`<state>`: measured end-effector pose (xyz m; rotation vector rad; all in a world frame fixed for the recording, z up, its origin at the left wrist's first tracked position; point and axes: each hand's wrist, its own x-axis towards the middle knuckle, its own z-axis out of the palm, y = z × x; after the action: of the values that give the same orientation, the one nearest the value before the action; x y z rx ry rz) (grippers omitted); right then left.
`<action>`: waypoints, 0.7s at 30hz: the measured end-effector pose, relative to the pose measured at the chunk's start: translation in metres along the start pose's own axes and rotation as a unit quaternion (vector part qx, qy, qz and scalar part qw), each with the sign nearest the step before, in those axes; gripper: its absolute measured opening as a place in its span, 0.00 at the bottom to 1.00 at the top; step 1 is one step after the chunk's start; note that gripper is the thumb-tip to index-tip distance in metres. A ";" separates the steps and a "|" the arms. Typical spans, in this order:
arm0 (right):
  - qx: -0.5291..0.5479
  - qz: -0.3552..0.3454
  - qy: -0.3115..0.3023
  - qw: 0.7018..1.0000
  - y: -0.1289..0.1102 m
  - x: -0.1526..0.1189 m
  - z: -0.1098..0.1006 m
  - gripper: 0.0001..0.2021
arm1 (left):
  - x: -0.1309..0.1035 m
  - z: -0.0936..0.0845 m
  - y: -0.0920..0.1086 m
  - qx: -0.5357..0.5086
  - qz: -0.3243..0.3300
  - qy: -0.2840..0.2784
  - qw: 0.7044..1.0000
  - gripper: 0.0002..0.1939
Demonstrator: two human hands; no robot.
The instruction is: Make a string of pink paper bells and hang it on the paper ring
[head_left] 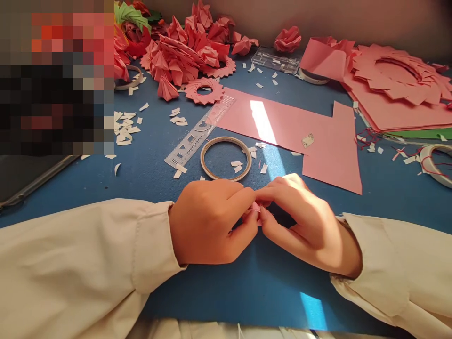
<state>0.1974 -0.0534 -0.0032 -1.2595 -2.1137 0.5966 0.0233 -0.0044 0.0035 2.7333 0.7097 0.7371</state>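
Between the fingertips of both hands is a small piece of pink paper [255, 207], mostly covered by the fingers. My left hand [215, 221] pinches it from the left, thumb below and forefinger above. From the right, my right hand [300, 221] pinches the same piece, its fingertips meeting those of the left. How the paper is folded cannot be made out. Just beyond the hands lies a roll of tape [204, 165], with white scraps inside its ring. A clear stencil ruler [201, 132] lies slantwise behind it, one end over a cut pink sheet [282, 122].
Folded pink paper shapes [176, 56] are heaped at the back left. A large pleated pink ring [370, 77] rests on pink sheets at the back right. White paper scraps [125, 127] litter the blue table [226, 292]. Another tape roll [429, 165] with red thread sits at the right edge.
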 end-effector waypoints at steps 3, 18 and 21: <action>-0.017 -0.030 0.030 0.999 0.001 0.000 0.002 0.05 | 0.000 0.000 -0.001 -0.010 -0.019 -0.011 1.000 0.09; -0.023 -0.109 -0.004 0.994 0.005 0.000 0.003 0.05 | -0.006 -0.007 -0.001 -0.037 0.015 -0.094 0.995 0.13; -0.032 -0.114 -0.008 0.993 0.005 0.001 0.003 0.09 | -0.007 -0.008 -0.002 -0.024 0.033 -0.141 0.989 0.12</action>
<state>0.1985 -0.0506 -0.0085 -1.0293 -2.2658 0.4432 0.0127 -0.0058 0.0067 2.7487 0.5349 0.3615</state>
